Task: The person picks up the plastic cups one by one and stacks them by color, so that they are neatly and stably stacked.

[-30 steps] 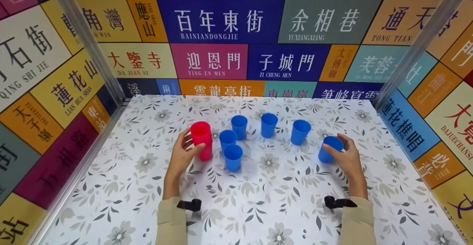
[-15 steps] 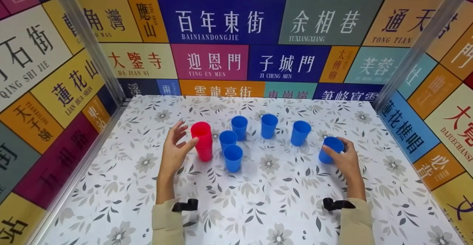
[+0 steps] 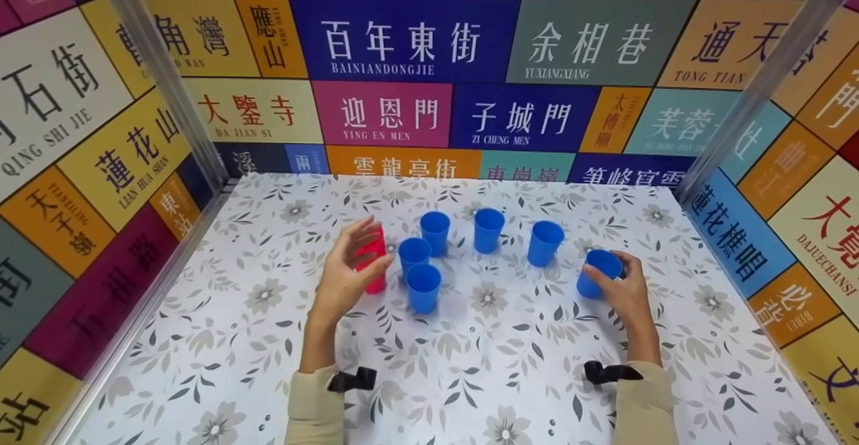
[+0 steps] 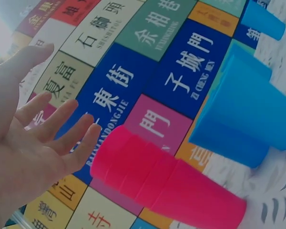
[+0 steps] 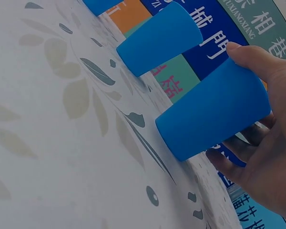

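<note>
My left hand [image 3: 343, 276] is at the stack of nested red cups [image 3: 377, 282], partly covering it in the head view. In the left wrist view, its fingers are spread just beside the rim of the red stack [image 4: 167, 179], thumb raised, with nothing gripped. On the right, my right hand [image 3: 629, 292] holds a blue cup [image 3: 589, 285] that stands upright on the table. Thumb on the near side and fingers behind, it grips this blue cup [image 5: 212, 112] in the right wrist view.
Two blue cups, one front [image 3: 423, 290] and one behind [image 3: 414, 252], stand close to the red stack. Farther back are more blue cups, left [image 3: 435, 235], middle [image 3: 488, 231] and right [image 3: 545, 245]. Printed panels [image 3: 402, 35] wall the flower-patterned table [image 3: 483, 378].
My left hand first drew away left from the red stack, its fingers opening, then came back right in front of it. The right hand stays on its blue cup, almost unmoved.
</note>
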A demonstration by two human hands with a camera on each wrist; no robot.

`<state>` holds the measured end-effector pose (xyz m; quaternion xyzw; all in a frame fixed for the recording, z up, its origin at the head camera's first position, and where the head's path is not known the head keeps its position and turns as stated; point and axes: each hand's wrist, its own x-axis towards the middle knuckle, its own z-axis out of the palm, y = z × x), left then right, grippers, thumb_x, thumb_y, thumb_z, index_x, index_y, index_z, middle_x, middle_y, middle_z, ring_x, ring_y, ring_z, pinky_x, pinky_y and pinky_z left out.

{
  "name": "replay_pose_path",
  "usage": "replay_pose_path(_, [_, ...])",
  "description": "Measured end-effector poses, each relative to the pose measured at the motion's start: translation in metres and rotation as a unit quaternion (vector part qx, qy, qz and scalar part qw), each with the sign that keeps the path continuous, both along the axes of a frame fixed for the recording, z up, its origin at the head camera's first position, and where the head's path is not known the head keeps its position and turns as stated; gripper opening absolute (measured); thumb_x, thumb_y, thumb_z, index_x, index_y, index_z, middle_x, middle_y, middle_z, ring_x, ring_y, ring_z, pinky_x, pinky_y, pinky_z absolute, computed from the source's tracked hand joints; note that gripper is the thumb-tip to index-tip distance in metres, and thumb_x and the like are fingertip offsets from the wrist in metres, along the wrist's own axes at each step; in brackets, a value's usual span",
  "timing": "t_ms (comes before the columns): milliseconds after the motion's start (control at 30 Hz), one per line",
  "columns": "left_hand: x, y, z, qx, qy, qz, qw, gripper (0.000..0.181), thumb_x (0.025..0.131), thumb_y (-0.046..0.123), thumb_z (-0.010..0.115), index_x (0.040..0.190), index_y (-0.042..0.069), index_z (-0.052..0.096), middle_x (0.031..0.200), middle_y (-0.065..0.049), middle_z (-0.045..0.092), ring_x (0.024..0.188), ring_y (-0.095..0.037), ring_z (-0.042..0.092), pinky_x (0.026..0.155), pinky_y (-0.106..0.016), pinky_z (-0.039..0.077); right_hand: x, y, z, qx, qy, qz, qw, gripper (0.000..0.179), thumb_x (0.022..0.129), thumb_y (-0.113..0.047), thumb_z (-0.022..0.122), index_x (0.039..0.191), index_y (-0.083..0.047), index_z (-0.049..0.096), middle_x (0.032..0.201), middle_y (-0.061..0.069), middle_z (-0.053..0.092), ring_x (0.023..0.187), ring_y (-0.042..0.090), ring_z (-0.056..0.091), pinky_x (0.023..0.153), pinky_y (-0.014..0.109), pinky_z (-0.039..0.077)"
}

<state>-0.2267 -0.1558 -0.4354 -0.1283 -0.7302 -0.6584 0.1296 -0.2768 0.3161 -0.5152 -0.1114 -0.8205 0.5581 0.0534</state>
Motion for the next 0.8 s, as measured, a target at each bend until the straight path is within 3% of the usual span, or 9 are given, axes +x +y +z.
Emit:
replay_pose_path(100, [-0.002,0.006,-0.004,-0.011,-0.013,-0.032,0.9993,0.067,0.086,0.013,0.078,0.146,0.014,0.049,0.144,-0.013,0.057,0.133,-0.032,0.055,0.111,-0.051,0.045,0.000,0.000,0.000,0.002,-0.004,0.002,1.0000,0.093,0.088,-0.045,0.075,0.155,-0.008,0.022,0.161,0.023,0.030,0.149,0.039,0.030,0.123,0.055,0.026])
replay_pose_path(267, [-0.005,0.012,-0.012,-0.032,-0.046,-0.057,0.9968,0.066,0.088,0.017,0.077,0.147,0.020,0.047,0.145,-0.007,0.057,0.137,-0.030,0.052,0.113,-0.050,0.044,0.001,0.000,0.001,-0.002,0.000,0.002,1.0000,0.092,0.088,-0.044,0.075,0.154,-0.007,0.024,0.161,0.022,0.030,0.150,0.037,0.029,0.124,0.053,0.025])
replay_pose_path(467, [-0.011,0.020,-0.024,-0.059,-0.081,-0.089,0.9910,0.068,0.089,0.017,0.076,0.149,0.021,0.045,0.149,-0.014,0.052,0.140,-0.033,0.047,0.114,-0.053,0.042,0.002,0.001,0.001,-0.002,0.002,0.002,1.0000,0.091,0.088,-0.042,0.076,0.154,-0.005,0.025,0.161,0.021,0.030,0.152,0.035,0.027,0.125,0.051,0.024])
replay_pose_path(800, [-0.015,0.030,-0.039,-0.147,-0.106,-0.069,0.9810,0.078,0.084,0.032,0.081,0.150,0.014,0.043,0.151,-0.012,0.050,0.140,-0.034,0.047,0.113,-0.053,0.043,0.002,0.003,0.000,0.008,-0.009,0.003,0.9999,0.094,0.086,-0.048,0.076,0.155,-0.007,0.026,0.162,0.021,0.030,0.151,0.037,0.026,0.124,0.055,0.022])
